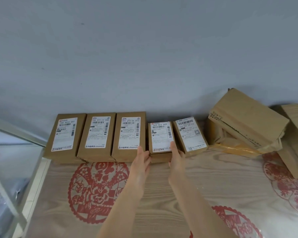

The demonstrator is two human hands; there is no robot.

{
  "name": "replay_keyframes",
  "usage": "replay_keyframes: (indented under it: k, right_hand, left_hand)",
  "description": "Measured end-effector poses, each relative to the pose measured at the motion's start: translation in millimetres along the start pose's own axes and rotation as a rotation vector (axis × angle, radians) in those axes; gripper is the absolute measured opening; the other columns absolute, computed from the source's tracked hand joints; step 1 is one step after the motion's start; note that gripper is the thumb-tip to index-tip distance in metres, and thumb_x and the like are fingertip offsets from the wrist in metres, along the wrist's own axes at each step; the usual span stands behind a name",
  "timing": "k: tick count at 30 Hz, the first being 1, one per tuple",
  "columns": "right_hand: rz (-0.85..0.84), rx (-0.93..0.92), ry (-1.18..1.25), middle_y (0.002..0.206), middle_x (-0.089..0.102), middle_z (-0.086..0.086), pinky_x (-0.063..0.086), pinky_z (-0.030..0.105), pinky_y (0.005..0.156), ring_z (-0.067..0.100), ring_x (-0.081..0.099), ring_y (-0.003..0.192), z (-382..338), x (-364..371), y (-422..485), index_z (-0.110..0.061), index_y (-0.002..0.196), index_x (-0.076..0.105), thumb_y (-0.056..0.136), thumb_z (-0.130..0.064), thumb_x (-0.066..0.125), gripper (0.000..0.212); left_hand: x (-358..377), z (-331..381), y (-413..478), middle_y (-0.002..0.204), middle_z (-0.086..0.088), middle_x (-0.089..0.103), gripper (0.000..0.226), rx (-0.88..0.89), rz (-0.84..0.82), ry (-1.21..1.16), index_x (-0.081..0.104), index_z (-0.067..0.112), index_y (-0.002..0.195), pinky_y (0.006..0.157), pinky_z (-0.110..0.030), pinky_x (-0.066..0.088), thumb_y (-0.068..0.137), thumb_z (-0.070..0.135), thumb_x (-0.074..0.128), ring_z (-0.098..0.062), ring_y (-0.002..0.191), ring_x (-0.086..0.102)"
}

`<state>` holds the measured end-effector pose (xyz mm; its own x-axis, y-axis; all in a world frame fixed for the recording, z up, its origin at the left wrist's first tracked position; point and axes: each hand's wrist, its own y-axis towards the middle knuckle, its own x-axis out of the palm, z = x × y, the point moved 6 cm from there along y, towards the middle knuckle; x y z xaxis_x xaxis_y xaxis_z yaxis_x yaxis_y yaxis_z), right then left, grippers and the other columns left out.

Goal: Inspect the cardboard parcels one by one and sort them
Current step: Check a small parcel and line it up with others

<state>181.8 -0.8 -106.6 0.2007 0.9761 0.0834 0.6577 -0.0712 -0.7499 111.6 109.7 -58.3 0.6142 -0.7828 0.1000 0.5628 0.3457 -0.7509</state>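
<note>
Several labelled cardboard parcels stand in a row against the grey wall. Three tall ones are on the left: the leftmost parcel (65, 134), the second parcel (97, 134) and the third parcel (129, 133). A small parcel (160, 136) follows, then another small parcel (190, 134) tilted to the right. My left hand (142, 158) holds the left side of the first small parcel, and my right hand (176, 154) holds its right side, thumb on the label. Both forearms reach in from the bottom.
A heap of unlabelled cardboard boxes (244, 117) lies at the right, with a flat box (294, 138) beyond it. The wooden table (205, 177) bears red paper-cut prints. A metal frame (15, 133) and the table's edge run down the left.
</note>
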Motion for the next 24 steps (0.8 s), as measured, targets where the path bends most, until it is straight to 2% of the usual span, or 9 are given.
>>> replay_keyframes:
  k: [6,10,14,15,17,18,21,22,24]
  right_hand:
    - [-0.049,0.0,0.024,0.133,0.061,0.001,0.035,0.034,0.111,0.017,0.052,0.124,-2.6,4.0,13.5,-0.016,0.137,0.054,0.089,-0.046,0.068,0.058]
    - [-0.154,0.015,-0.018,0.136,0.06,-0.002,0.031,0.036,0.113,0.017,0.048,0.13,-1.1,5.0,8.7,-0.019,0.136,0.058,0.097,-0.047,0.056,0.047]
    - [-0.205,0.058,-0.03,0.14,0.055,-0.002,0.027,0.036,0.117,0.017,0.044,0.134,-3.9,5.0,6.3,-0.016,0.136,0.055,0.102,-0.049,0.044,0.049]
    - [-0.21,0.057,-0.035,0.139,0.054,-0.004,0.025,0.035,0.117,0.014,0.042,0.134,-6.7,5.4,6.5,-0.016,0.137,0.054,0.103,-0.048,0.043,0.048]
    - [-0.223,0.045,-0.047,0.139,0.053,-0.003,0.023,0.036,0.12,0.014,0.04,0.135,-13.5,8.8,6.5,-0.017,0.136,0.054,0.103,-0.048,0.042,0.046]
    - [-0.233,0.04,-0.055,0.14,0.055,0.0,0.024,0.037,0.12,0.016,0.042,0.136,-16.3,11.3,7.9,-0.018,0.129,0.058,0.103,-0.049,0.042,0.043]
    - [-0.232,0.019,-0.097,0.129,0.063,0.0,0.03,0.033,0.115,0.017,0.05,0.128,-23.6,17.3,10.0,-0.027,0.099,0.064,0.104,-0.046,0.043,0.029]
    - [-0.229,0.006,-0.107,0.125,0.063,-0.003,0.029,0.032,0.114,0.015,0.05,0.126,-26.5,19.1,9.8,-0.029,0.099,0.064,0.104,-0.045,0.042,0.028]
    - [-0.25,-0.01,-0.122,0.127,0.061,-0.005,0.027,0.03,0.112,0.011,0.047,0.125,-30.3,22.7,10.1,-0.025,0.115,0.064,0.105,-0.044,0.041,0.031]
  left_hand:
    - [13.0,-3.0,6.9,0.162,-0.007,0.033,0.076,-0.042,-0.059,-0.197,0.031,0.006,0.156,0.124,-0.039,0.024,0.102,0.059,0.031,-0.021,0.149,0.033]
    - [20.2,-5.6,7.7,0.166,0.0,0.024,0.082,-0.028,-0.049,-0.193,0.022,0.016,0.16,0.123,-0.039,0.022,0.097,0.066,0.032,-0.02,0.152,0.026]
    - [24.2,-0.7,3.9,0.168,0.001,0.02,0.133,0.003,-0.08,-0.237,0.019,0.025,0.161,0.126,-0.044,0.016,0.054,0.096,0.055,-0.022,0.155,0.018]
    - [26.2,-0.5,4.1,0.168,0.0,0.021,0.126,0.0,-0.082,-0.23,0.021,0.023,0.16,0.126,-0.044,0.016,0.062,0.094,0.053,-0.022,0.155,0.019]
    - [29.7,0.0,6.1,0.166,-0.003,0.024,0.084,0.019,-0.061,-0.202,0.025,0.017,0.159,0.125,-0.043,0.017,0.096,0.072,0.034,-0.022,0.154,0.02]
    - [31.3,0.1,7.8,0.166,-0.004,0.025,0.074,0.033,-0.062,-0.189,0.026,0.015,0.158,0.124,-0.042,0.018,0.102,0.063,0.028,-0.022,0.154,0.021]
    - [30.7,3.2,13.3,0.166,-0.005,0.027,0.072,0.051,-0.049,-0.171,0.026,0.015,0.158,0.125,-0.043,0.019,0.103,0.061,0.028,-0.022,0.153,0.023]
    - [31.6,6.1,13.7,0.167,-0.004,0.024,0.074,0.049,-0.061,-0.167,0.022,0.016,0.16,0.126,-0.043,0.018,0.102,0.063,0.028,-0.021,0.154,0.022]
    - [33.0,10.8,14.4,0.168,-0.001,0.017,0.079,0.038,-0.092,-0.166,0.014,0.02,0.162,0.127,-0.041,0.015,0.099,0.066,0.029,-0.019,0.154,0.019]
